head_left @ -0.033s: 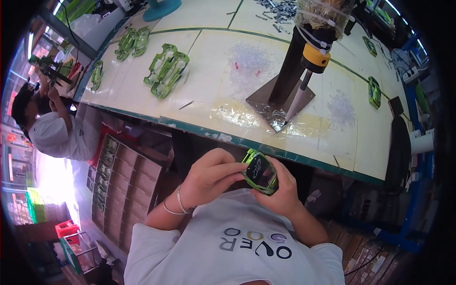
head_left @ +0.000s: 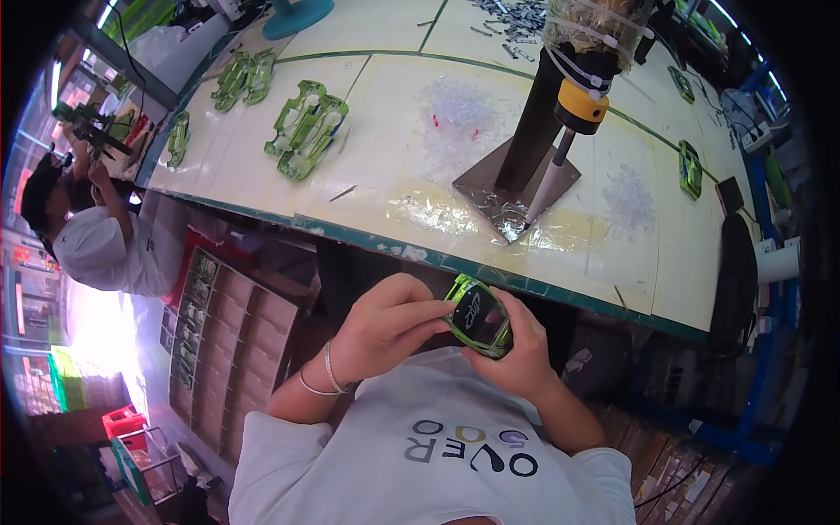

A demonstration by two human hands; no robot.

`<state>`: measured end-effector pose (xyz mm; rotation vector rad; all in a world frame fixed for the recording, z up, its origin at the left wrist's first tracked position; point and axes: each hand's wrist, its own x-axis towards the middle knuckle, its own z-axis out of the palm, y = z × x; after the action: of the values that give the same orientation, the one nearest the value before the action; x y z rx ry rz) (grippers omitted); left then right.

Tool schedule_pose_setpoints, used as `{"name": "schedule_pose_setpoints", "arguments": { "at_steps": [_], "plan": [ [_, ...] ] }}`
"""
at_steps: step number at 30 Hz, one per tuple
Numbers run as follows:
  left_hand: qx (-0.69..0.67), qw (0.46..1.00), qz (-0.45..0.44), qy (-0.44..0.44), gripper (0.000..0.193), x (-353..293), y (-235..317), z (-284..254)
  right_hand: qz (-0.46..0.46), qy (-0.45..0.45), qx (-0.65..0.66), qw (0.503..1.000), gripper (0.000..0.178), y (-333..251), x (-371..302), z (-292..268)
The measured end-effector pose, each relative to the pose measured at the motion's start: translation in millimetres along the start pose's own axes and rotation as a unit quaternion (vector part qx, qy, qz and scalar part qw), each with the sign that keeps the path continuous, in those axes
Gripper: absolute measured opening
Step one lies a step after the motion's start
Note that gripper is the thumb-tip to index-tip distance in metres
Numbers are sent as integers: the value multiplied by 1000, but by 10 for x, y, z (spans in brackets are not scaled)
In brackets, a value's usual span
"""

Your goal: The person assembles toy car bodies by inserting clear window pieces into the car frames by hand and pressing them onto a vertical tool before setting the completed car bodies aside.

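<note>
In the head view, a green-rimmed piece (head_left: 479,318) with a dark face lies just below the centre of the frame, between the two hands, its long axis running from upper left to lower right. The right hand (head_left: 518,350) has the fuller hold: its fingers lie along the piece's right side and its thumb comes round by the lower end, so this grip is closed on it. The left hand (head_left: 392,319) comes in from the left, with fingertip and thumb drawn together at the piece's left edge; I cannot tell whether that grip pinches the rim, something small, or nothing. Both hands are therefore at the piece, on opposite long sides, and neither is clearly nearer. The upper end of the piece overlaps the near edge of the white surface (head_left: 394,96) in the frame; whether they touch is unclear. Similar green frames (head_left: 306,131) lie at upper left, and a dark upright post (head_left: 535,118) stands right of centre above. Against the earlier frame, hands and piece match almost exactly, with no clear shift in either hold.
</note>
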<state>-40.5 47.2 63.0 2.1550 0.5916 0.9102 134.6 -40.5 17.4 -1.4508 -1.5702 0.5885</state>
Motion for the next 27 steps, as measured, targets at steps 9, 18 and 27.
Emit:
{"name": "schedule_pose_setpoints", "arguments": {
  "at_steps": [9, 18, 27],
  "plan": [
    [74, 986, 127, -81, 30, 112, -44, -36, -4, -4, -16, 1000, 67, 11, 7, -39],
    [43, 998, 44, 31, 30, -191, -173, 318, 21, 29, -13, 999, 65, -18, -106, 34],
    [-520, 790, -319, 61, 29, -174, -120, 562, -47, 88, -120, 988, 27, 200, 192, -589]
  ]
}}
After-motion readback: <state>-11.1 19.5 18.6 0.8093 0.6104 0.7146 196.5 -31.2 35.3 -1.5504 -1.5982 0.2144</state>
